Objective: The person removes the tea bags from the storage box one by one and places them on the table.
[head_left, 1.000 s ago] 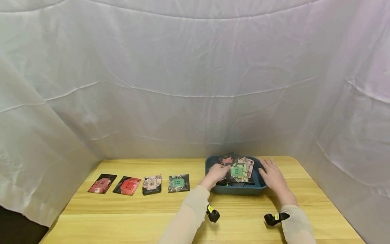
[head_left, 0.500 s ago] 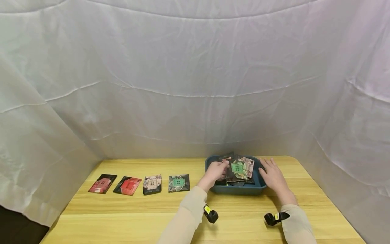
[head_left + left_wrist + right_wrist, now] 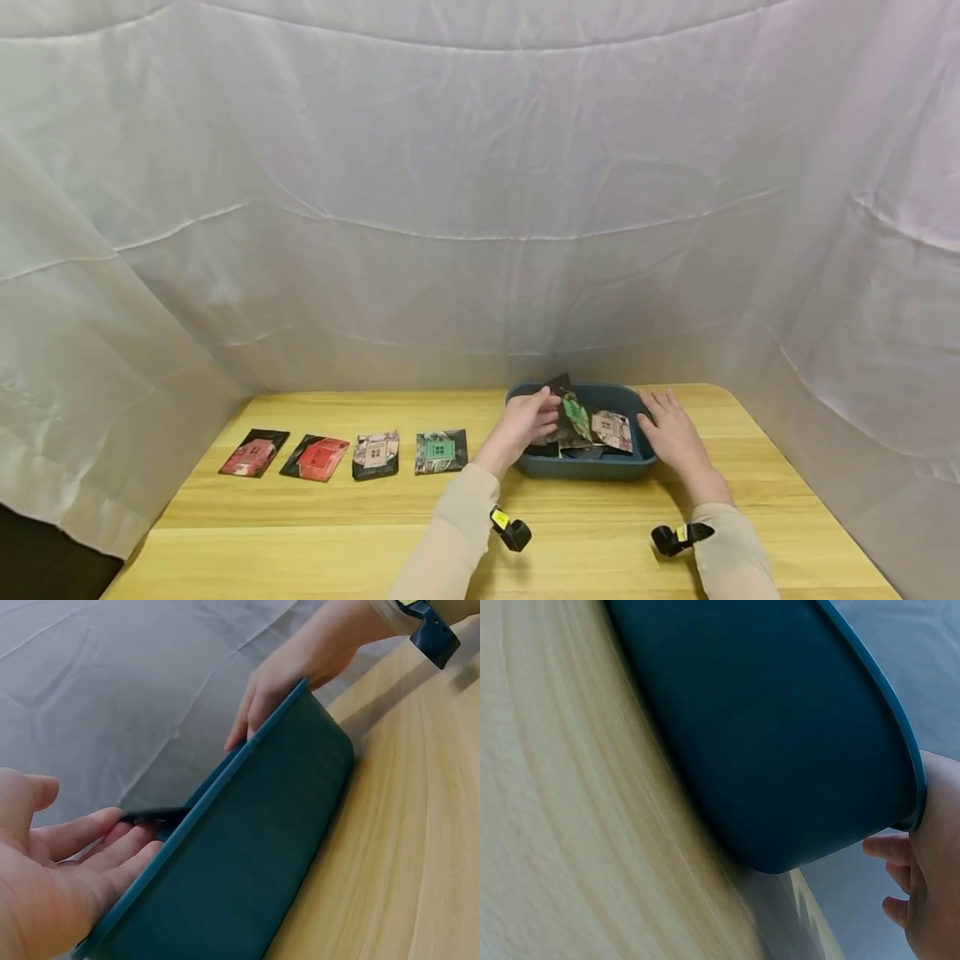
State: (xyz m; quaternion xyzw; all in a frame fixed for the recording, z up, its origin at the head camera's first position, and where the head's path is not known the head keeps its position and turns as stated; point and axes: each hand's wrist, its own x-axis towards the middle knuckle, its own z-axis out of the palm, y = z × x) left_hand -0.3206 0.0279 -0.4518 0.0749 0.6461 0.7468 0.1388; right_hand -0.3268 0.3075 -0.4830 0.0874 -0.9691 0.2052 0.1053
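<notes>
A blue plastic bin [image 3: 585, 469] holds several dark, flat packets with coloured labels. My left hand [image 3: 522, 423] reaches over its left side, thumb raised and apart from the fingers. In the left wrist view, the extended fingers [image 3: 124, 851] touch a dark packet [image 3: 154, 815] inside. A green-labelled packet [image 3: 576, 417] leans, tilted, right of these fingers. Flat beside it lies a pale-labelled packet [image 3: 612, 430]. My right hand [image 3: 678, 437] rests at the bin's right rim, fingers spread along the outside and thumb at the edge. Its fingertips are partly hidden in the wrist views.
On the wooden table [image 3: 315, 558], a row lies left of the bin: a pink-labelled packet [image 3: 253, 454], a red-labelled packet [image 3: 315, 458], a beige-labelled packet [image 3: 376, 454] and a green-labelled packet [image 3: 441, 451]. Grey-white curtain [image 3: 480, 250] surrounds the table behind and at the sides.
My left hand has drawn slightly left and its thumb has lifted away. The green-labelled packet in the bin has tilted; the pale-labelled one has dropped lower. My right hand stays put.
</notes>
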